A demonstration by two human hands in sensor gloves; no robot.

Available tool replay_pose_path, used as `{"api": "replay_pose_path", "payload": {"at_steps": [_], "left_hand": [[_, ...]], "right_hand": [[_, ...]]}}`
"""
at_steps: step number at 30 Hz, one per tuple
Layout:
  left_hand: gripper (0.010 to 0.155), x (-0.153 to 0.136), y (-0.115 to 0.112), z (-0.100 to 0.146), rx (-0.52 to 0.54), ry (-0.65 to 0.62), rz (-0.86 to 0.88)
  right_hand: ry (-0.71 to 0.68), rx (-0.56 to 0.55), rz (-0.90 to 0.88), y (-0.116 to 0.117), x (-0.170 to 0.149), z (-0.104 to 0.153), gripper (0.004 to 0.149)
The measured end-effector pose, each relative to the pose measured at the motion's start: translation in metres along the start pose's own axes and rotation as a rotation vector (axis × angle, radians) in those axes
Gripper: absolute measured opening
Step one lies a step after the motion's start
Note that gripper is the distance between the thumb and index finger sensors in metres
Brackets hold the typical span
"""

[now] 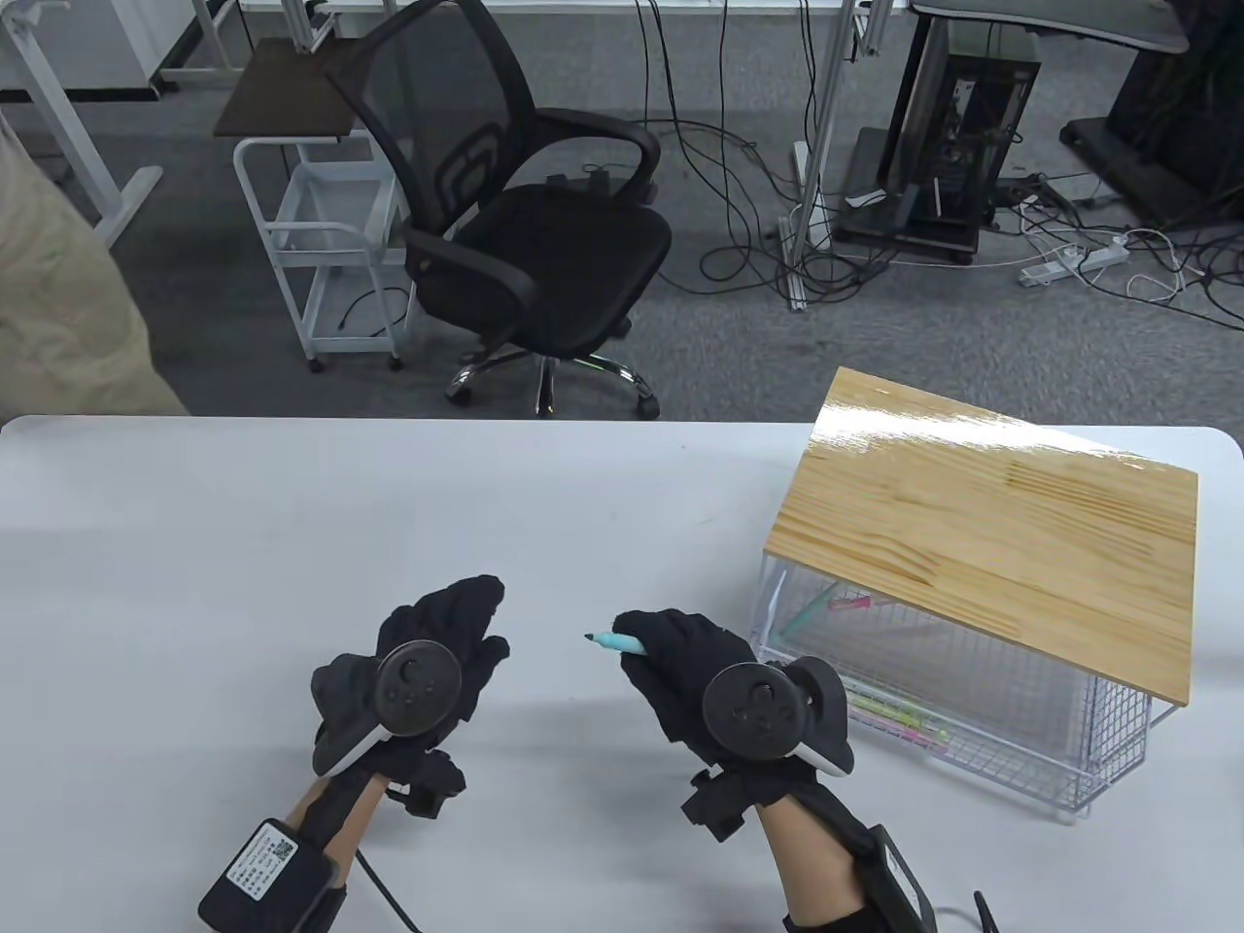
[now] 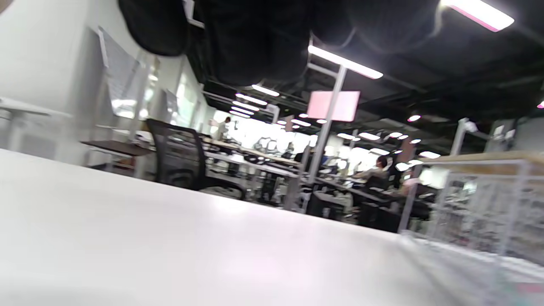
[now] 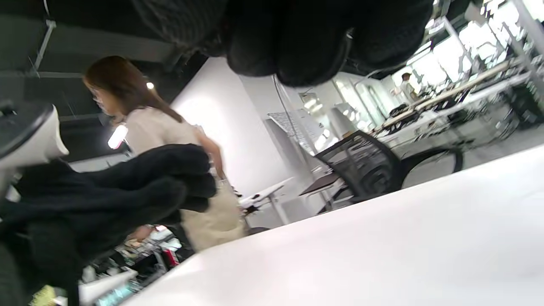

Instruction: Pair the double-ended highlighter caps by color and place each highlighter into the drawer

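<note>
My right hand grips a blue highlighter, its tip pointing to 9 o'clock; my left hand is relaxed, holding nothing.

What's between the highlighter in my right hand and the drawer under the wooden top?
Nothing visible on the table between them. The right hand grips the blue highlighter, uncapped tip pointing left, away from the drawer. The drawer sits just right of that hand, under the wooden top; bare table surrounds them.
</note>
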State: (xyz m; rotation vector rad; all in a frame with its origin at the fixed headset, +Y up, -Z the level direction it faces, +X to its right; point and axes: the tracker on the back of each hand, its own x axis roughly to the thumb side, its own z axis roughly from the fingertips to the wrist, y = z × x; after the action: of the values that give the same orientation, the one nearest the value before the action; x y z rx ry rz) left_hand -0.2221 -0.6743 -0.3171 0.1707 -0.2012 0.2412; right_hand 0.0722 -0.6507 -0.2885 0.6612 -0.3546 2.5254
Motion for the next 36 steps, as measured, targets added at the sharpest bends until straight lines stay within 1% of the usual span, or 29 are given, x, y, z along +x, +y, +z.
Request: {"api": "replay_pose_path", "payload": {"at_steps": [4, 6, 9, 12, 16, 18, 20, 23, 26, 29, 31, 36], "left_hand": [[0.066, -0.027, -0.002, -0.005, -0.073, 0.126, 0.021], [0.067, -0.041, -0.005, -0.007, -0.116, 0.197, 0.033], [0.07, -0.061, -0.013, -0.011, -0.168, 0.296, 0.004], [0.073, -0.081, -0.022, -0.014, -0.257, 0.391, -0.033], [0.076, -0.109, -0.038, -0.014, -0.438, 0.537, -0.045], [0.078, -0.119, -0.045, -0.013, -0.509, 0.591, -0.062], [0.078, -0.127, -0.05, -0.013, -0.556, 0.635, -0.087], [0.078, -0.135, -0.054, -0.011, -0.593, 0.681, -0.104], [0.079, -0.139, -0.06, -0.01, -0.685, 0.705, -0.111], [0.079, -0.136, -0.062, -0.01, -0.685, 0.704, -0.164], [0.078, -0.133, -0.064, -0.011, -0.725, 0.7, -0.199], [0.073, -0.123, -0.069, -0.013, -0.736, 0.681, -0.313]], "right_hand": [[0.027, 0.015, 0.182, 0.005, -0.002, -0.001, 0.044], [0.038, 0.021, 0.223, 0.007, -0.002, -0.001, 0.045], [0.041, 0.027, 0.227, 0.007, -0.002, -0.001, 0.045], [0.039, 0.033, 0.225, 0.007, -0.002, -0.001, 0.045], [0.042, 0.041, 0.241, 0.007, -0.002, -0.001, 0.045], [0.044, 0.045, 0.243, 0.007, -0.002, -0.002, 0.045], [0.045, 0.051, 0.248, 0.008, -0.002, -0.002, 0.045], [0.045, 0.058, 0.253, 0.008, -0.002, -0.002, 0.045], [0.044, 0.063, 0.254, 0.008, -0.002, -0.002, 0.046], [0.045, 0.068, 0.252, 0.008, -0.003, -0.003, 0.046], [0.046, 0.071, 0.254, 0.008, -0.003, -0.003, 0.046], [0.05, 0.081, 0.268, 0.008, -0.003, -0.003, 0.046]]}}
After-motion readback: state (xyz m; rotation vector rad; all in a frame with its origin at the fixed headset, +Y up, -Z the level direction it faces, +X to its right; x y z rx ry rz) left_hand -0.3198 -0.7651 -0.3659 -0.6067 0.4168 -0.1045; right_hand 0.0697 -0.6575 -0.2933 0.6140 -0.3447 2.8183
